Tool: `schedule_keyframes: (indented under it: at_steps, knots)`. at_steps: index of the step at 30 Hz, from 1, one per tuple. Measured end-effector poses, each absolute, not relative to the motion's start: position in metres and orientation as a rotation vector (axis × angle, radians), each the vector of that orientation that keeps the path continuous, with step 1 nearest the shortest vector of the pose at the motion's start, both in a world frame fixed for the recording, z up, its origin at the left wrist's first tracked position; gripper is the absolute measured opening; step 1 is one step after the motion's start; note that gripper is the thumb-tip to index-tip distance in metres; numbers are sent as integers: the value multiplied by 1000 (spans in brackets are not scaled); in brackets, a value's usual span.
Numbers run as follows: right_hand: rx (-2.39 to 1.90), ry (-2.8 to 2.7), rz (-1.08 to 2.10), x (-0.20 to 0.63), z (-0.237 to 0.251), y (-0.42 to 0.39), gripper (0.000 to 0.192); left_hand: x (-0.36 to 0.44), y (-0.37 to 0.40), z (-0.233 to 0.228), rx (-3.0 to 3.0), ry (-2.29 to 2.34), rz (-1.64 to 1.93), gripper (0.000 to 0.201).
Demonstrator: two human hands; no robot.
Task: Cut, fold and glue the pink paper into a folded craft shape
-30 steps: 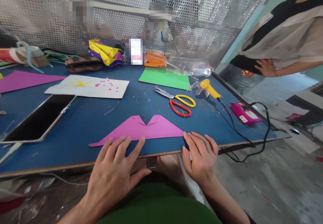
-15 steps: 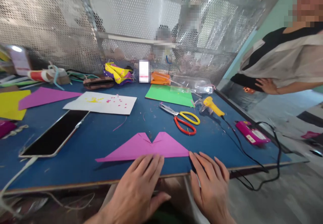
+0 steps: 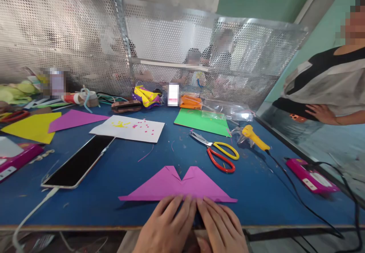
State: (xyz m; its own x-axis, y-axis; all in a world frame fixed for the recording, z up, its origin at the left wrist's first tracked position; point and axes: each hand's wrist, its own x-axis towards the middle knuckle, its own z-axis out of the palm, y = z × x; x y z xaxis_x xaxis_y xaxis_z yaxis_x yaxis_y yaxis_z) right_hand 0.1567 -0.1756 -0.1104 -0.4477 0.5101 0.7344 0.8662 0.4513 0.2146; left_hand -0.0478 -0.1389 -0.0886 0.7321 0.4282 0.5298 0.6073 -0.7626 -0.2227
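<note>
A folded sheet of purple paper (image 3: 182,186) lies on the blue table near its front edge. It is wing-shaped, with a V-notch at the top and a narrow folded strip along the bottom. My left hand (image 3: 171,222) rests its outstretched fingertips on the middle of that strip. Right beside it, the straight fingers of my right hand (image 3: 219,222) touch the same strip just right of centre. Both thumbs are mostly out of sight. Beyond the paper, to the right, scissors (image 3: 210,144) with one yellow and one red handle lie partly spread.
A phone (image 3: 80,161) with a white cable lies at left, near white paper (image 3: 128,129) with small cut-outs. Green paper (image 3: 202,120), a yellow glue gun (image 3: 256,138) and a pink power strip (image 3: 310,177) are farther right. A person (image 3: 336,81) stands beyond the table's right side.
My right hand has slid left from the paper's right end to beside my left hand. The bottom strip's right end is now uncovered. The camera view has shifted.
</note>
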Motion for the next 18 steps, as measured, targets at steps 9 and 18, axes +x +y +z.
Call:
schedule_keyframes:
  at_steps: [9,18]
  knots:
    - [-1231,-1992,-756,151,-125,-174,44,-47,-138,-94,-2538,-799,-641,38]
    - [-1344,-1924,-837,190,-122,-181,47,-52,-139,-91,-2571,-757,-520,45]
